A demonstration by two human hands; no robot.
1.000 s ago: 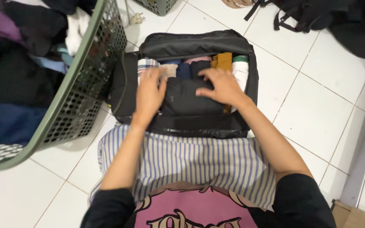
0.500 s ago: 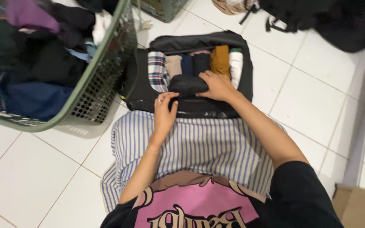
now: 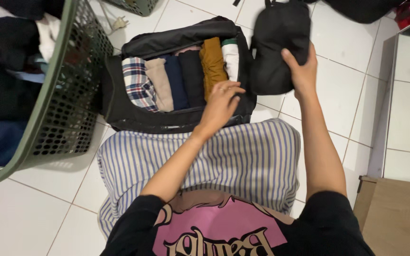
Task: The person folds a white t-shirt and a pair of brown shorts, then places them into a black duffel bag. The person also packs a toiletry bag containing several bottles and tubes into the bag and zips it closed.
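Here right hand (image 3: 301, 71) grips soft black bundle (image 3: 277, 45); left hand (image 3: 220, 104) open on rolled clothes (image 3: 181, 78).

A matt black cloth bundle (image 3: 277, 45) is gripped in the right hand (image 3: 301, 70). The open bag (image 3: 124, 111) is made of dull black woven fabric and is packed with soft rolled cloth garments (image 3: 181, 78). Glossy white glazed tiles form the floor (image 3: 34, 213). The perforated basket (image 3: 67, 95) is seen to be matt green plastic.
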